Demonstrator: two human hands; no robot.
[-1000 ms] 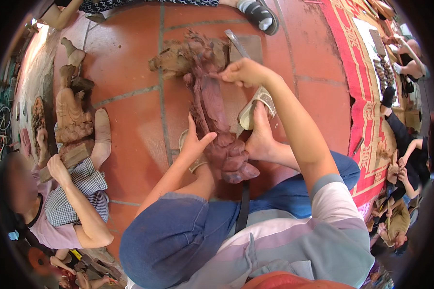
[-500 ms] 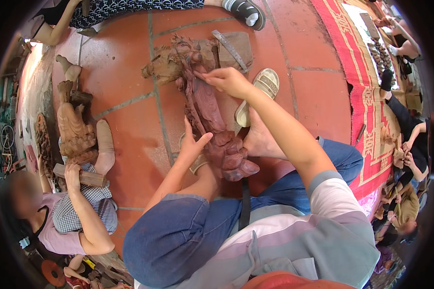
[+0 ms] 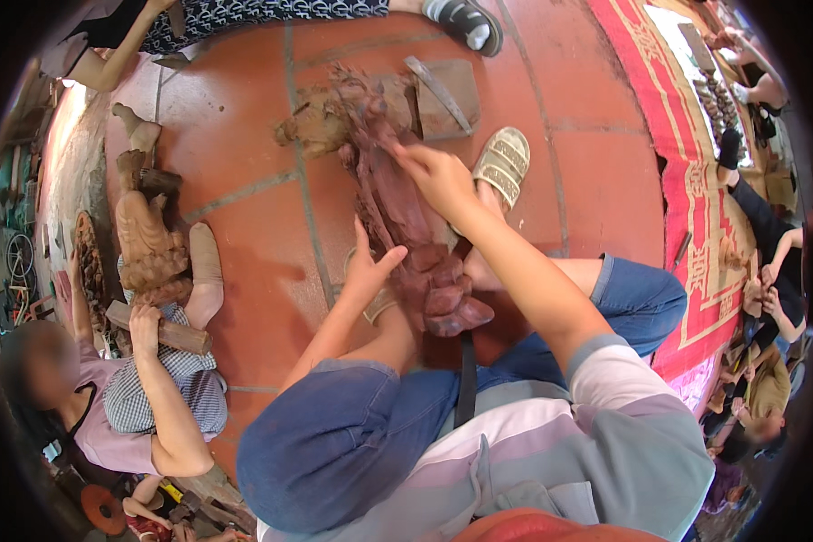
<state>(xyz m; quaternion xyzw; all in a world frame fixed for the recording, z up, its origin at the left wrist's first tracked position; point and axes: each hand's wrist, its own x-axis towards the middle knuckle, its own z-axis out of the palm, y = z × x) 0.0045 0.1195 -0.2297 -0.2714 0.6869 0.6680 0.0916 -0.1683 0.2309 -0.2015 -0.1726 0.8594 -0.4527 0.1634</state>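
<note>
Rests half-open left hand against carved wooden figurine, well short of gnarled wood block, holds right hand pinched close before block, cannot tell on what, figurine's top overlapping block.

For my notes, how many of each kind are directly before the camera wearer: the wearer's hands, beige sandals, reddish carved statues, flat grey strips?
Left hand and right hand: 2
Beige sandals: 2
Reddish carved statue: 1
Flat grey strip: 1
Total: 6
</note>
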